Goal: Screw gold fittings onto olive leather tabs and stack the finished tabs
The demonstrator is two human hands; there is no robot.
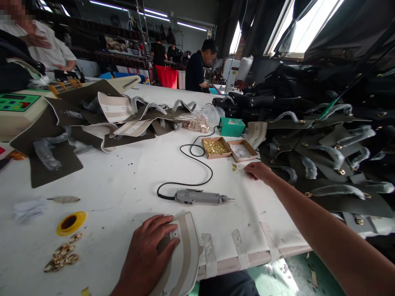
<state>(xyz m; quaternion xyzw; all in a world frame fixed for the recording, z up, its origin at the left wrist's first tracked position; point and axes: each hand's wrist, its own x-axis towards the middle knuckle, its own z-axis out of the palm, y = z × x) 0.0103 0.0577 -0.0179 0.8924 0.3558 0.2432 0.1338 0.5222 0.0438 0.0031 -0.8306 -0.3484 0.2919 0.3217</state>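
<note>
My left hand (151, 246) lies over a curved cream and beige bag panel (188, 242) at the table's near edge, holding it with fingers and thumb around a small metal plate (173, 234). My right hand (255, 169) reaches far out to the table's right side, fingers curled down at the surface; what they pinch, if anything, is hidden. Just left of its fingertips lie a few small gold pieces (234, 167). Behind it stand a carton of gold hardware (215, 147) and a carton of clear small parts (242, 150). A grey electric screwdriver (200, 197) rests between my hands.
The screwdriver's black cable (212, 170) loops back to a green box (231, 127). Gold chain links (61, 255) and a yellow tape roll (71, 223) lie at left. Dark bag panels with wrapped handles (330, 189) are piled right; more lie back left. Several people work beyond.
</note>
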